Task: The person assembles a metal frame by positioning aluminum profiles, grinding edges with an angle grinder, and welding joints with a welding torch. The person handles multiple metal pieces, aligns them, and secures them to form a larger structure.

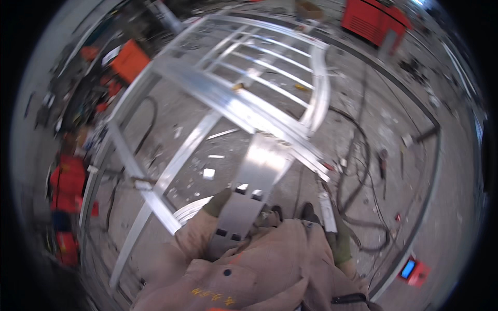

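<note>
A shiny metal plate with dark slots slants from my chest toward the aluminium frame. My left hand, in a green glove, grips the plate's left edge. Its fingers are largely hidden behind the plate. Low on the right, my right hand, also green-gloved, is closed at the lower end of a short, light metal bar. The bar points away from me, toward the end of the frame's thick rail. The right fingers show only partly.
Dark cables loop over the floor at right. A red device with a blue screen lies at lower right. A red cabinet stands at the far right, an orange box at far left. Metal offcuts litter the floor.
</note>
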{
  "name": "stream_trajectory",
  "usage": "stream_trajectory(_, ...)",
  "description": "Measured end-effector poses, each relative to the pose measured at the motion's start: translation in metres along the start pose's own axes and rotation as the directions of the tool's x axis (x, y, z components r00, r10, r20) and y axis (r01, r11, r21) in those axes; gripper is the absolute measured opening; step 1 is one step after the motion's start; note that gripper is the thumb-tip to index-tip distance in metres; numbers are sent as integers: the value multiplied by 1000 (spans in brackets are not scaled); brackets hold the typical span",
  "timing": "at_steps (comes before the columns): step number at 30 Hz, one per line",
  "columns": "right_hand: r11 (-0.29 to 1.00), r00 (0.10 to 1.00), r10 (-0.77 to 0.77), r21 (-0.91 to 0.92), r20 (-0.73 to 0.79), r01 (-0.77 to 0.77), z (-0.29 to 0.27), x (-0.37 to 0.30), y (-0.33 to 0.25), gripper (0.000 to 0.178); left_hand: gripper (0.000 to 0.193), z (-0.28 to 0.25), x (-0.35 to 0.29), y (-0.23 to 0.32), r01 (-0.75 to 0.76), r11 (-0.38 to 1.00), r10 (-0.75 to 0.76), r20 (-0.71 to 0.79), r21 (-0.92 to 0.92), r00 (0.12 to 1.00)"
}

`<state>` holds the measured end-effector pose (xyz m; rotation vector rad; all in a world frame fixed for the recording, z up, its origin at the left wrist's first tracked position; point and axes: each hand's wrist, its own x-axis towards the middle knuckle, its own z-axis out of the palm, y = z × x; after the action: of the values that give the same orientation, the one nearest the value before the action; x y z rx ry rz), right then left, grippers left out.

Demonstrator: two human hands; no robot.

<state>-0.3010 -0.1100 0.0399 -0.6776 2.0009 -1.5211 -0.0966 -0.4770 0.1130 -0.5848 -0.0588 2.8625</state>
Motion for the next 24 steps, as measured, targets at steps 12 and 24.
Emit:
stream_trajectory(12, 964, 939, 253, -17, -233, -264, -73, -53, 31, 83, 85, 33, 85, -46, 287, 803, 70, -562, 522, 824)
stream_trajectory(24, 935, 727, 352, 178, -589, -308, -241, -132, 136, 82, 70, -3, 293, -93, 523, 605, -165, -548, 600, 820)
